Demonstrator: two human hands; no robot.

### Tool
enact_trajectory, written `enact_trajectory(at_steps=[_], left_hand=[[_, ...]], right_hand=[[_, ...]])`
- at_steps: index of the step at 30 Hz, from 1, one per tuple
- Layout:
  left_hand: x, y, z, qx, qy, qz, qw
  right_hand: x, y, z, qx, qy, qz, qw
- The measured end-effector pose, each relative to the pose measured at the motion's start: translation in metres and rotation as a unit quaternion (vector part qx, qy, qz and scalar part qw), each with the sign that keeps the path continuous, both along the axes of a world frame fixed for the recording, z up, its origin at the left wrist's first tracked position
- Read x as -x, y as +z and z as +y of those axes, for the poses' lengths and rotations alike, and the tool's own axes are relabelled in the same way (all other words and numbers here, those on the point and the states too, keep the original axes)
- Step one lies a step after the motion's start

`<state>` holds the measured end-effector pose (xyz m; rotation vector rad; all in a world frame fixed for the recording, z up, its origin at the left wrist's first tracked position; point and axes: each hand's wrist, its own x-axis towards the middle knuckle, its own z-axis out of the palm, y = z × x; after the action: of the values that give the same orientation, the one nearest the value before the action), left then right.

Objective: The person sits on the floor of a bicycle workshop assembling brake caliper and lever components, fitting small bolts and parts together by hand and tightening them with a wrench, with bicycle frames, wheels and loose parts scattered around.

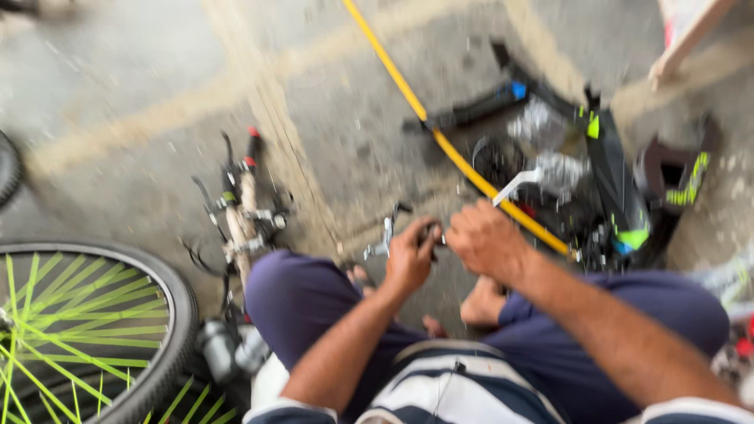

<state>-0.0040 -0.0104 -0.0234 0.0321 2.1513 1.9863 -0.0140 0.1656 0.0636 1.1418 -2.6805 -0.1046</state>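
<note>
The view is blurred by motion. My left hand (410, 255) and my right hand (487, 239) meet just above my knees, both closed around a small dark and silver bicycle part (430, 234). A silver lever-like piece (385, 239) sticks out to the left of my left hand. I am crouched in dark blue trousers and a striped shirt, with bare feet on the concrete floor (141, 86).
A bicycle wheel (94, 330) with lime-green spokes lies at lower left. A handlebar with cables (243, 216) rests beside my left knee. A yellow tube (440, 137) runs diagonally across the floor. Black and green bicycle parts (605, 180) are piled at right.
</note>
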Motion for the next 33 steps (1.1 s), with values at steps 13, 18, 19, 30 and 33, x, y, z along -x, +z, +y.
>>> enact_trajectory(at_steps=[13,18,19,30,33], left_hand=[[0.001,0.016,-0.001,0.031,0.000,0.021,0.999],[-0.003,0.024,-0.006,0.072,-0.028,0.036,0.996],[-0.002,0.025,-0.007,0.067,-0.029,0.039,0.997],[-0.007,0.028,-0.004,0.082,-0.012,0.152,0.985],[-0.008,0.027,-0.004,0.056,0.001,0.090,0.994]], right_hand=[[-0.024,-0.013,0.000,0.247,-0.095,-0.092,0.960],[-0.016,0.030,-0.006,0.091,-0.009,-0.018,0.996],[-0.016,0.034,-0.008,0.100,-0.021,-0.033,0.994],[-0.025,-0.014,0.007,0.140,-0.087,-0.119,0.979],[-0.042,-0.045,-0.010,0.434,-0.266,-0.333,0.794]])
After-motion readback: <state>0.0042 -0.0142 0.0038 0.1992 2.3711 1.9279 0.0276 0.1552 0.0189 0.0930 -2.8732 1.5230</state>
